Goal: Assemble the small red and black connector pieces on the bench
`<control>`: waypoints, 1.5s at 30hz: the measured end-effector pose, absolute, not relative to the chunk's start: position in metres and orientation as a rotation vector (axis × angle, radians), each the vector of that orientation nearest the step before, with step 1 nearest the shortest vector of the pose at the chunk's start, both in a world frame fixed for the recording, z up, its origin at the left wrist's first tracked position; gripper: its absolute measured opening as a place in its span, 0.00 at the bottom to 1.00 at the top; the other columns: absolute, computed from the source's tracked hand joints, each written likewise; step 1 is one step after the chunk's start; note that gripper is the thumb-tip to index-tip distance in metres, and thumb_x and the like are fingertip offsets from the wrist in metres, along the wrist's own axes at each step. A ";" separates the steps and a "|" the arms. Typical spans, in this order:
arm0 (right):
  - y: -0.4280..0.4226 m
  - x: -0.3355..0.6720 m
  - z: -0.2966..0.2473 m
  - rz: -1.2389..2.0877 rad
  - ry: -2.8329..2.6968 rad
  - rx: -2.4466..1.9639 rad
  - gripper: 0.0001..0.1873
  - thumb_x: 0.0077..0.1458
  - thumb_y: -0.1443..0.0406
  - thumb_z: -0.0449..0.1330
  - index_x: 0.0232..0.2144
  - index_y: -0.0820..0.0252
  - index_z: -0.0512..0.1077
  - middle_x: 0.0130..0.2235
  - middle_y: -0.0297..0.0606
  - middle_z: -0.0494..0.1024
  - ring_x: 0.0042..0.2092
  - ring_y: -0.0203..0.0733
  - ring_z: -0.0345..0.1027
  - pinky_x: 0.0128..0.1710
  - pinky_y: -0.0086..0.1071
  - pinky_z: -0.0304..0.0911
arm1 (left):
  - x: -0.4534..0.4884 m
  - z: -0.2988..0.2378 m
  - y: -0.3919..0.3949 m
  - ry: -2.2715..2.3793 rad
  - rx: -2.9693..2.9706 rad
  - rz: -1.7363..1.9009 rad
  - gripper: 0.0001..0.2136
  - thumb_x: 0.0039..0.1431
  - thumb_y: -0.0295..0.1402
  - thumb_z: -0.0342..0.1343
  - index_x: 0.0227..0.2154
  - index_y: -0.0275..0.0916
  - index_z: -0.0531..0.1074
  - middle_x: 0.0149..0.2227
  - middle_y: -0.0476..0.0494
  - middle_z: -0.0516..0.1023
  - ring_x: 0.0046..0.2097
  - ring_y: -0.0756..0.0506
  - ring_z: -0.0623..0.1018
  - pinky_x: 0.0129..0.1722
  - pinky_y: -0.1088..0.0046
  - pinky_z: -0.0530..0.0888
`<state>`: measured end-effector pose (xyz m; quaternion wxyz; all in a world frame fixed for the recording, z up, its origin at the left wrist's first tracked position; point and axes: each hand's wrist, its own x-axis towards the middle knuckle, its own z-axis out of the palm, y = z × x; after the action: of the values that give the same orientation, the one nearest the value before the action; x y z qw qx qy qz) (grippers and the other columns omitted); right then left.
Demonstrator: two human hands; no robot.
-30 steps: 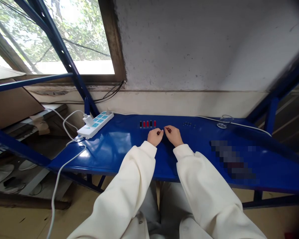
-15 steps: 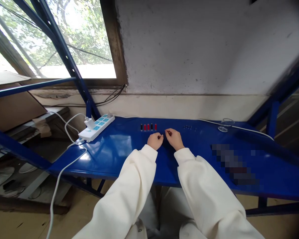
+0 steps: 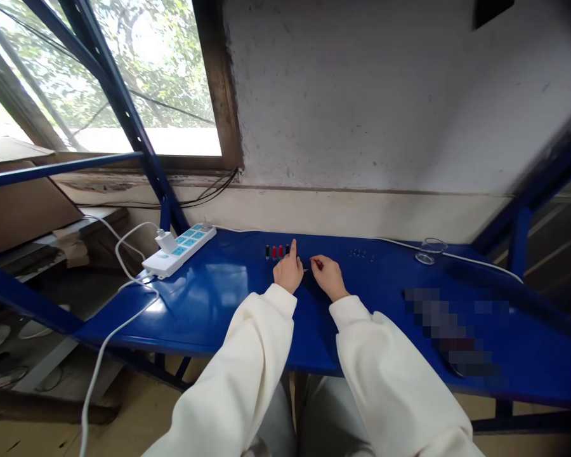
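Note:
My left hand (image 3: 288, 273) is over the blue table, its index finger stretched forward beside a row of small cylinders. The other fingers are curled, and a tiny pale tip sticks out by the thumb side. In the row stand a black cylinder (image 3: 267, 252), a red cylinder (image 3: 274, 252), another red cylinder (image 3: 280, 251) and a second black one (image 3: 287, 249), partly covered by my finger. My right hand (image 3: 328, 276) is just to the right, thumb and fingers pinched together; what they hold is too small to name.
Several tiny metallic pieces (image 3: 358, 253) lie right of my hands on the blue table (image 3: 247, 317). Farther right are a clear glass (image 3: 426, 257) and a blurred-out dark object (image 3: 445, 324). A white power strip (image 3: 181, 251) with a cable sits at the left.
My left hand has moved slightly left and stretched its index finger toward the row, hiding the red cylinder at its right end. My right hand stays pinched. The view has tilted slightly.

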<state>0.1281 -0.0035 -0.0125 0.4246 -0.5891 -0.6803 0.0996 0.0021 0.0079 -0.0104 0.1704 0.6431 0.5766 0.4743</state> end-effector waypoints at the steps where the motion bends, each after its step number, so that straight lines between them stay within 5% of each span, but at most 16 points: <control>1: -0.004 0.128 -0.012 0.251 -1.705 -1.474 0.13 0.50 0.64 0.48 0.32 0.60 0.72 0.32 0.39 0.76 0.33 0.39 0.68 0.33 0.29 0.60 | 0.003 -0.011 0.009 1.645 1.831 1.339 0.26 0.49 0.31 0.53 0.53 0.44 0.60 0.27 0.44 0.71 0.31 0.46 0.73 0.36 0.73 0.66; 10: -0.002 0.127 -0.014 0.248 -1.713 -1.476 0.13 0.50 0.64 0.48 0.32 0.59 0.71 0.32 0.39 0.75 0.33 0.39 0.68 0.33 0.30 0.60 | 0.000 -0.009 0.016 1.557 1.795 1.406 0.10 0.52 0.31 0.51 0.38 0.42 0.71 0.36 0.40 0.73 0.37 0.45 0.73 0.38 0.73 0.66; 13: -0.002 0.127 -0.013 0.234 -1.695 -1.481 0.13 0.51 0.63 0.48 0.32 0.59 0.70 0.32 0.39 0.75 0.33 0.39 0.67 0.33 0.30 0.59 | 0.001 -0.010 0.019 1.412 1.718 1.464 0.06 0.52 0.28 0.51 0.33 0.40 0.71 0.31 0.42 0.74 0.34 0.47 0.73 0.36 0.73 0.68; 20: -0.006 0.130 -0.006 0.254 -1.482 -1.637 0.21 0.57 0.54 0.39 0.33 0.61 0.66 0.28 0.42 0.73 0.30 0.42 0.66 0.28 0.29 0.54 | 0.008 -0.017 0.017 1.005 1.362 1.393 0.07 0.52 0.30 0.51 0.35 0.34 0.67 0.29 0.43 0.75 0.18 0.56 0.67 0.23 0.76 0.68; 26: -0.008 0.129 -0.004 0.269 -1.553 -1.603 0.25 0.57 0.51 0.37 0.22 0.58 0.63 0.22 0.39 0.69 0.25 0.39 0.61 0.25 0.29 0.51 | 0.011 -0.014 0.009 0.910 1.368 1.376 0.09 0.52 0.33 0.52 0.35 0.34 0.67 0.30 0.42 0.75 0.18 0.56 0.68 0.22 0.76 0.69; 45: -0.004 0.133 -0.001 0.532 -1.100 -1.217 0.25 0.51 0.46 0.45 0.16 0.59 0.58 0.16 0.28 0.58 0.20 0.30 0.51 0.21 0.27 0.49 | 0.003 0.004 0.003 0.978 1.155 1.430 0.16 0.50 0.44 0.51 0.28 0.33 0.64 0.25 0.47 0.72 0.17 0.56 0.68 0.15 0.81 0.56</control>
<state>0.1334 -0.0038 -0.0012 0.6507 -0.5359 -0.4843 0.2342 0.0034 0.0034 0.0036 0.5051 0.4787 0.4055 0.5927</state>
